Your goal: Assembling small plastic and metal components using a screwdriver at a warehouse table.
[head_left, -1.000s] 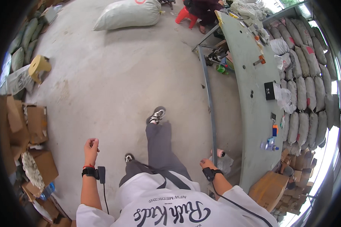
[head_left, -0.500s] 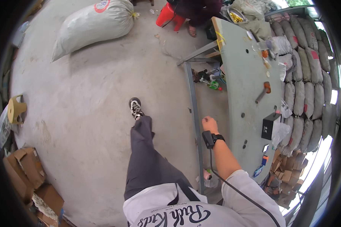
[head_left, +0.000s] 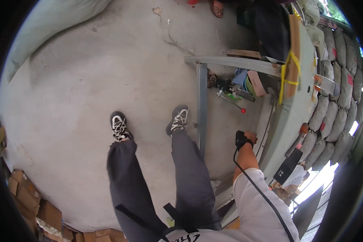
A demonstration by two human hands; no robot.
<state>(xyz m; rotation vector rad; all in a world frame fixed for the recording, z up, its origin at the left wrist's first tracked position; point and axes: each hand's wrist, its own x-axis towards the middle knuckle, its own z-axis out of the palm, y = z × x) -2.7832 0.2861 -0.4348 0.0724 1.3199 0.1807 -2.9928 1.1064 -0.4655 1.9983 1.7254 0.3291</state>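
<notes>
My right hand [head_left: 251, 136] hangs low beside the grey-topped table [head_left: 291, 117], apart from it. Its fingers look curled in, and no object shows in them. A black device [head_left: 241, 139] is strapped at that wrist, partly covering the hand, and a black cable runs from it up my sleeve. My left hand is out of the picture. Below the table stands a dark metal tool [head_left: 226, 86] with a lever ending in a red knob [head_left: 243, 110].
The table's metal leg [head_left: 202, 101] stands close to my right shoe [head_left: 179, 118]. A large pale sack [head_left: 56, 24] lies at far left. Cardboard boxes [head_left: 48, 215] sit at near left. Stacked filled sacks [head_left: 338, 88] line the right side. Another person's foot [head_left: 216, 8] shows at the top.
I have moved forward along the table; its end frame now lies closer. Both my feet show now. The large sack has slid toward the upper left of the view.
</notes>
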